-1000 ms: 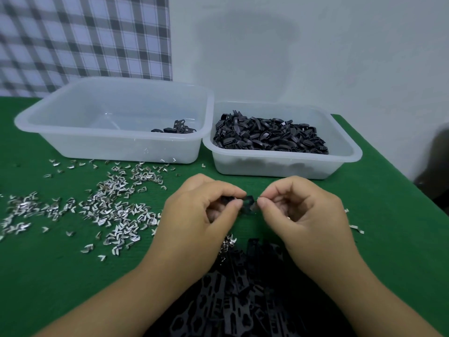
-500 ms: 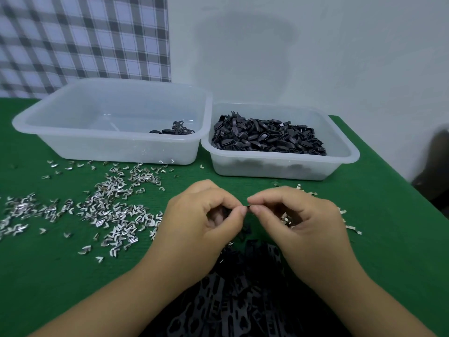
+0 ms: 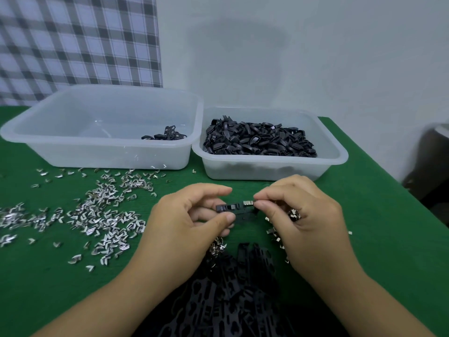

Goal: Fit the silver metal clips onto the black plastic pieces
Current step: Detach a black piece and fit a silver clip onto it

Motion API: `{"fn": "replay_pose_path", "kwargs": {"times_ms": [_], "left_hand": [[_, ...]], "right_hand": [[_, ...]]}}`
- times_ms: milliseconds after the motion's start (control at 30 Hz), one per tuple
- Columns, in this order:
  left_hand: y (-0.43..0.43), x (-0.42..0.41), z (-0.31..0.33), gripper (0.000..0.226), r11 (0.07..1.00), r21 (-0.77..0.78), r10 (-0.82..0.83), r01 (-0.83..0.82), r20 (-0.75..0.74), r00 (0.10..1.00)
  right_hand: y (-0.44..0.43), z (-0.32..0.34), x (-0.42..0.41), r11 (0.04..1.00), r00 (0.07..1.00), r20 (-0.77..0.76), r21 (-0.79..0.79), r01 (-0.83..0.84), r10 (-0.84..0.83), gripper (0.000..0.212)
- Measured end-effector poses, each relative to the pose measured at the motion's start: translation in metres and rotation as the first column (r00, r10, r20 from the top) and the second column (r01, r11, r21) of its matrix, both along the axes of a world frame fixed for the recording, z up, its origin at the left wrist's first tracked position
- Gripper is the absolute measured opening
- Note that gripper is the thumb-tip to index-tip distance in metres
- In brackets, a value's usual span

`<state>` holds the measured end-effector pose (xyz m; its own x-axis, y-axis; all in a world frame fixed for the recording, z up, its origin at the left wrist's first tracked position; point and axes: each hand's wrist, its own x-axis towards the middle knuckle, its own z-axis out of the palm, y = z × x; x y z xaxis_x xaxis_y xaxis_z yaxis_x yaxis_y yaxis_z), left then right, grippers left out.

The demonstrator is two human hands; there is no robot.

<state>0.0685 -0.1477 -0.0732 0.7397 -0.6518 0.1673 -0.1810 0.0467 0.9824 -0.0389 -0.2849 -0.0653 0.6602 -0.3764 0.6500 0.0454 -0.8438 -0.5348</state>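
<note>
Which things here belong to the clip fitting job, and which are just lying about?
Job: black plastic piece in left hand; silver metal clip in right hand; scattered silver clips; black strip pile; large translucent plastic tub; smaller translucent tub.
Lying about: checked cloth; dark blurred object.

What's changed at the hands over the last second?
The left hand and right hand have drawn slightly apart. The black piece, hidden half a second ago, now shows between them: the left holds it, the right pinches a clip at its right end. The trays and loose clips are unchanged.
</note>
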Motion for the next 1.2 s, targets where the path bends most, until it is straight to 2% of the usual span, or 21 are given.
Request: {"fn": "replay_pose_path", "kwargs": {"times_ms": [367,967,1067,1200], "left_hand": [[0.0005,-0.0009,0.0045,0.031,0.998,-0.058,-0.005,0.001,-0.065,0.998],[-0.0002,-0.0034,0.0074,0.029,0.998,-0.057,0.008,-0.011,-0.048,0.999],[-0.0001,-0.0027,0.0064,0.028,0.998,-0.056,0.015,-0.018,-0.047,0.999],[0.0015,-0.0006,0.0061,0.026,0.998,-0.061,-0.006,0.002,-0.07,0.997]], "right_hand": [[0.0005,-0.0011,0.0002,0.989,1.0,-0.019,-0.148,0.021,-0.024,0.005],[0.0025,-0.0011,0.0028,0.983,0.998,-0.033,-0.179,0.045,-0.051,0.004],[0.0031,-0.0016,0.0027,0.991,0.999,-0.029,-0.132,0.023,-0.027,0.004],[0.0014,-0.0019,0.0014,0.999,0.998,-0.056,0.032,-0.011,0.013,0.004]]}}
